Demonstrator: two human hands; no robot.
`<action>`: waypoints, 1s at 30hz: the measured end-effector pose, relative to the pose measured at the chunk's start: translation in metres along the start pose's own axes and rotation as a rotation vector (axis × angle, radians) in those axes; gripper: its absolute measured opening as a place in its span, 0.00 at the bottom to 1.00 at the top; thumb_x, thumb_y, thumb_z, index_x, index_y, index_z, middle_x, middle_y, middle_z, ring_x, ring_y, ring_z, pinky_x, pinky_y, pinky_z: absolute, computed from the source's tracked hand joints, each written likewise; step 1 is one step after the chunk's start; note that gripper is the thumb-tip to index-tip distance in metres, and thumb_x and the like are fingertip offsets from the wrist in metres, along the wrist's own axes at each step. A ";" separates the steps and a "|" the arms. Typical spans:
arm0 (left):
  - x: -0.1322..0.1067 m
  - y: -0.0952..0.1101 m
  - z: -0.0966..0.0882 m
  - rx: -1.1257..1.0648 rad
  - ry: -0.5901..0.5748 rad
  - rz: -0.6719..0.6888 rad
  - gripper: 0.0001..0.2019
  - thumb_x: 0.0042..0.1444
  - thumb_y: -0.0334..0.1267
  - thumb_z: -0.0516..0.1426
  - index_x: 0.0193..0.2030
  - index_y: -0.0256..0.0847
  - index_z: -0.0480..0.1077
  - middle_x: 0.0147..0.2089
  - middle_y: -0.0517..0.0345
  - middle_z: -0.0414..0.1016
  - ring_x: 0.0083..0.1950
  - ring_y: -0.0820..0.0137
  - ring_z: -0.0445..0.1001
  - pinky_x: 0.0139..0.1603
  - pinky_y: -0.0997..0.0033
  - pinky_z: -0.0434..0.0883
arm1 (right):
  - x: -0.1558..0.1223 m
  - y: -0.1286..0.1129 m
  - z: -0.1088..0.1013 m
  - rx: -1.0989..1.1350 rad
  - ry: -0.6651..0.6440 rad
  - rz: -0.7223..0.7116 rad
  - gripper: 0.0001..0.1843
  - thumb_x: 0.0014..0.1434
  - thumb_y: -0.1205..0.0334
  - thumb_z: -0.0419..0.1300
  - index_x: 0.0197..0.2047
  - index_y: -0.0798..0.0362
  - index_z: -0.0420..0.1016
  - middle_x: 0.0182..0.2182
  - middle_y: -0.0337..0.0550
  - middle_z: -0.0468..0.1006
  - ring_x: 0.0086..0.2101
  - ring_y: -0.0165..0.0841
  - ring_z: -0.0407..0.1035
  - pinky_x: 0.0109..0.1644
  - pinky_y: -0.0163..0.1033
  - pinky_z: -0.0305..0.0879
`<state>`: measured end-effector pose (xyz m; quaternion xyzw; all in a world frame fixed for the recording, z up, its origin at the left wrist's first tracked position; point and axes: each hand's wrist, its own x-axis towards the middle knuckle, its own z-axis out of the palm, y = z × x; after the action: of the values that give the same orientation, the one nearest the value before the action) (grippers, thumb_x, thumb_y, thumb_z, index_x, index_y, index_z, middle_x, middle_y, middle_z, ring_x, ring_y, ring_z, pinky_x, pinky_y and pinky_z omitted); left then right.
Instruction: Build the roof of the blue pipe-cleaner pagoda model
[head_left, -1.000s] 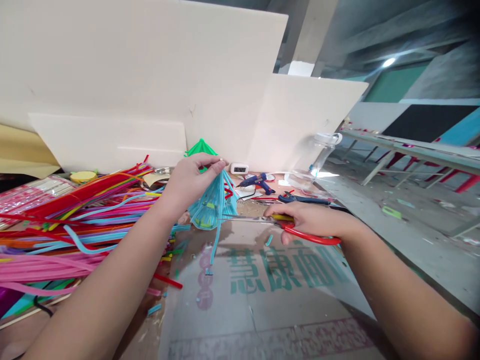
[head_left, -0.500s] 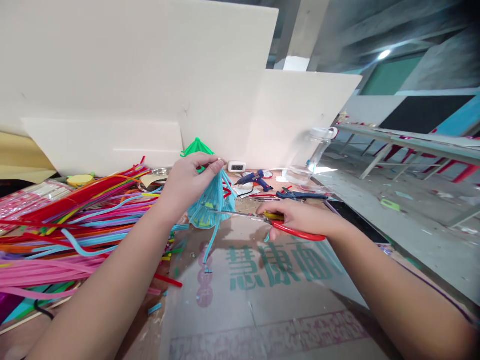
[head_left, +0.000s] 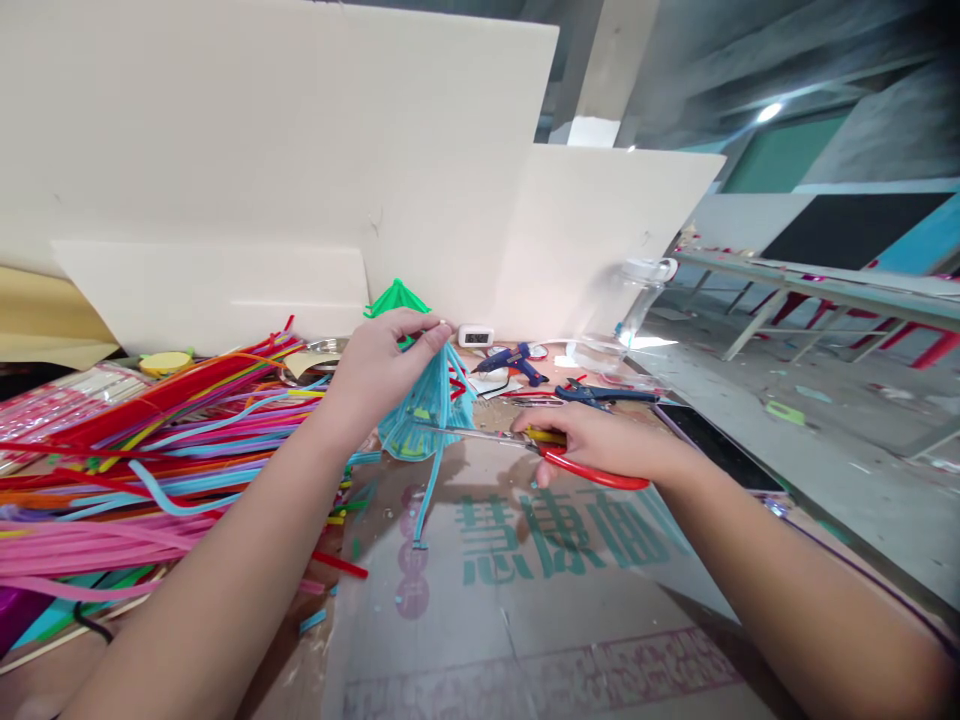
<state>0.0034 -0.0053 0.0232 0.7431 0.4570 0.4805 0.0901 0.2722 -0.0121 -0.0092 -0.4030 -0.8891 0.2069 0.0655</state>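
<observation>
Above the printed surface [head_left: 525,620], beside the heap of coloured stems [head_left: 150,440], the left hand [head_left: 379,365] pinches the blue bundle [head_left: 431,410] by its top, and the right hand [head_left: 600,440] grips the red scissors [head_left: 592,470] with the blades at its lower strands; trimming looks under way, and the cut wants a steady hold.

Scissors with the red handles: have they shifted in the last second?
Yes. Measured against the white clock, the scissors in the right hand slid left, toward the blue bundle.

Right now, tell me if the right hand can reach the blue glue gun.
Probably yes: the blue glue gun lies just beyond the right hand, little between. But that hand grips the red-handled scissors.
</observation>
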 end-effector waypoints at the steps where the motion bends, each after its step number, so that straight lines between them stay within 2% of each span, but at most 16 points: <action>1: 0.000 0.000 0.000 -0.002 -0.001 -0.001 0.16 0.61 0.46 0.54 0.43 0.39 0.78 0.45 0.55 0.81 0.48 0.64 0.76 0.49 0.70 0.69 | 0.000 0.000 0.000 0.006 0.003 -0.007 0.25 0.50 0.45 0.65 0.49 0.48 0.72 0.40 0.40 0.78 0.39 0.39 0.71 0.42 0.39 0.63; 4: 0.000 0.001 -0.001 -0.008 -0.008 -0.006 0.16 0.61 0.47 0.54 0.43 0.39 0.78 0.46 0.54 0.81 0.49 0.64 0.76 0.49 0.70 0.69 | 0.000 -0.002 0.000 0.019 0.008 -0.024 0.24 0.52 0.48 0.65 0.50 0.48 0.72 0.41 0.40 0.78 0.40 0.39 0.71 0.44 0.39 0.63; 9: -0.001 0.001 0.000 -0.005 -0.015 -0.013 0.17 0.61 0.47 0.53 0.43 0.39 0.78 0.46 0.55 0.80 0.50 0.63 0.76 0.50 0.69 0.69 | 0.000 -0.004 0.000 0.030 0.015 -0.053 0.25 0.51 0.47 0.65 0.50 0.49 0.73 0.46 0.43 0.76 0.44 0.40 0.70 0.47 0.41 0.64; 17: -0.001 0.000 0.000 -0.007 -0.008 0.011 0.17 0.61 0.47 0.54 0.43 0.39 0.78 0.45 0.55 0.80 0.48 0.64 0.76 0.49 0.71 0.69 | 0.002 -0.005 0.000 0.035 0.000 -0.042 0.22 0.51 0.49 0.66 0.47 0.50 0.73 0.43 0.42 0.77 0.41 0.39 0.70 0.45 0.40 0.63; 24: -0.001 0.000 0.000 -0.005 -0.013 0.005 0.17 0.61 0.48 0.53 0.43 0.40 0.78 0.46 0.55 0.80 0.48 0.64 0.76 0.49 0.70 0.69 | 0.002 -0.005 0.002 0.047 -0.010 -0.040 0.15 0.56 0.62 0.59 0.48 0.51 0.73 0.40 0.42 0.80 0.40 0.37 0.71 0.46 0.39 0.62; 30: 0.000 -0.001 0.000 -0.007 -0.004 -0.024 0.18 0.61 0.49 0.54 0.45 0.39 0.78 0.46 0.54 0.80 0.50 0.63 0.76 0.50 0.70 0.69 | 0.001 -0.008 0.003 0.052 -0.003 -0.053 0.14 0.54 0.64 0.59 0.46 0.51 0.74 0.38 0.41 0.81 0.37 0.37 0.71 0.41 0.37 0.62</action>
<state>0.0024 -0.0044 0.0227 0.7383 0.4641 0.4793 0.0993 0.2648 -0.0170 -0.0083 -0.3770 -0.8939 0.2287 0.0803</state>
